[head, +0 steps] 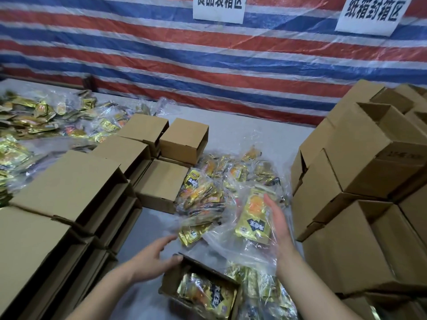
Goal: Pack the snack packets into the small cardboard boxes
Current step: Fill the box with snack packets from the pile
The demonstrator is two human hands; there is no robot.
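Note:
A small open cardboard box (169, 277) sits at the bottom centre with gold snack packets (208, 294) inside. My left hand (152, 257) hovers over the box's far left corner, fingers spread and relaxed, the thumb touching the rim. My right hand (278, 222) is raised with straight fingers against a gold snack packet (253, 215) that lies in a clear plastic bag (233, 243). More gold and orange packets (221, 181) are heaped in plastic just beyond both hands.
Closed small boxes (69, 181) lie in rows on the left. Open empty boxes (360, 181) are stacked on the right. A big heap of packets (46, 118) covers the far left of the grey table. A striped tarp (208, 65) hangs behind.

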